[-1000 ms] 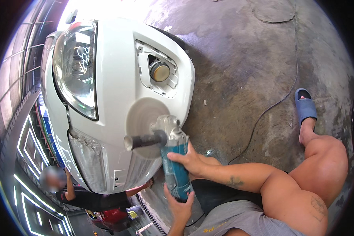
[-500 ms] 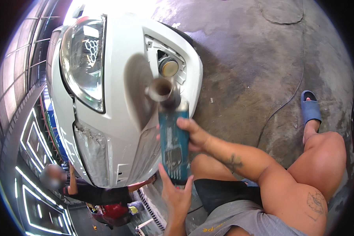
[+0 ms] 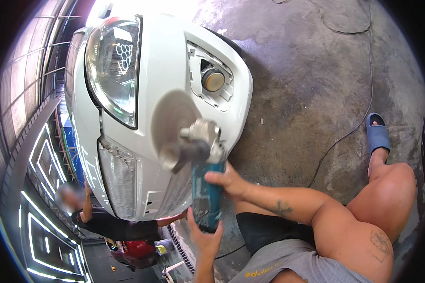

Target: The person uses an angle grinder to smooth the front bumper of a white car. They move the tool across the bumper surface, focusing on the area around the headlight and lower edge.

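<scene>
Both my hands hold a blue-green power polisher (image 3: 206,193) with a metal gear head, in front of a white car bumper (image 3: 167,47). My right hand (image 3: 227,181) is closed around the middle of its body, thumb across the top. Cupped at the rear end of the body, my left hand (image 3: 205,238) has its thumb and fingers on either side. The round pad (image 3: 174,122) is smeared by motion and lies over the bumper between headlight and fog lamp; whether it touches cannot be seen. A dark side handle (image 3: 177,155) sticks out, with no hand on it.
Beside the bumper are a headlight (image 3: 113,70) and a round fog lamp (image 3: 213,80) in its opening. Another person (image 3: 123,227) in dark clothes is at the car's far side, near a red vehicle (image 3: 132,252). A cord (image 3: 349,127) runs over the concrete floor (image 3: 288,94).
The polisher's head has turned, so the pad shows rounder and the side handle now points lower left. Both hands stay on the tool. The whole view has shifted slightly.
</scene>
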A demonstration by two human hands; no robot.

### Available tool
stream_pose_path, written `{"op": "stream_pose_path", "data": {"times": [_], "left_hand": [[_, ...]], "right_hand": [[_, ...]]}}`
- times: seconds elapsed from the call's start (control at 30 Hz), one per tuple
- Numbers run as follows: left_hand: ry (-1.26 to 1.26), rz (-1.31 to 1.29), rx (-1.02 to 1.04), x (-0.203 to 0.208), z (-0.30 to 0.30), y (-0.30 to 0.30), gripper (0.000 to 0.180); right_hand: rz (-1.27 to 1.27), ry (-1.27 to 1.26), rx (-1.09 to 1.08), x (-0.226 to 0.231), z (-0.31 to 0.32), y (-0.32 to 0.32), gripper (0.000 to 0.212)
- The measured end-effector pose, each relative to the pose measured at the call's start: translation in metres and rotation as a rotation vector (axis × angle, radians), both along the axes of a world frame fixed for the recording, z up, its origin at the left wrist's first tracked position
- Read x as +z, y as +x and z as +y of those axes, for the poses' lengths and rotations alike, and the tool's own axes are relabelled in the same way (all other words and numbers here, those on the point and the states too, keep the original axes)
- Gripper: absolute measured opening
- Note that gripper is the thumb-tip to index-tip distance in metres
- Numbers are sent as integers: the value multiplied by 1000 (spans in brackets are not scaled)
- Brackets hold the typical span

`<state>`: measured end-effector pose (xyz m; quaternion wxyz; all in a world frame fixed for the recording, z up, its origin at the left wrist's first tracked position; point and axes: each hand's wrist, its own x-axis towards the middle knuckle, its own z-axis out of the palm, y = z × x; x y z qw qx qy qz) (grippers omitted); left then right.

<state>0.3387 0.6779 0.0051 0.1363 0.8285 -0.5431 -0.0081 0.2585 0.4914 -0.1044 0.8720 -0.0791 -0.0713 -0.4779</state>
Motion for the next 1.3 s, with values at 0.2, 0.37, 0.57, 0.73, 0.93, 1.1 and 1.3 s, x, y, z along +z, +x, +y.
{"op": "stream_pose_path", "data": {"times": [0.2,0.37,0.57,0.73,0.93,1.1,1.3], "left_hand": [[8,-49,-29,5,48,65,115],[101,-72,-16,-11,34,60,108],[237,-7,-28,-38,-6,52,103],[241,-115,21,-47,13,81,108],[85,-179,72,-50,87,181,106],[-30,-55,109,-54,84,187,100],[144,-214,40,-71,37,145,97]], "right_hand": [[231,-4,79,17,58,37,100],[210,119,82,-18,56,39,78],[162,246,155,-86,42,31,57],[245,148,178,-74,58,48,58],[408,-39,40,-4,108,107,89],[444,-76,1,9,113,124,103],[229,135,210,-59,82,88,69]]}}
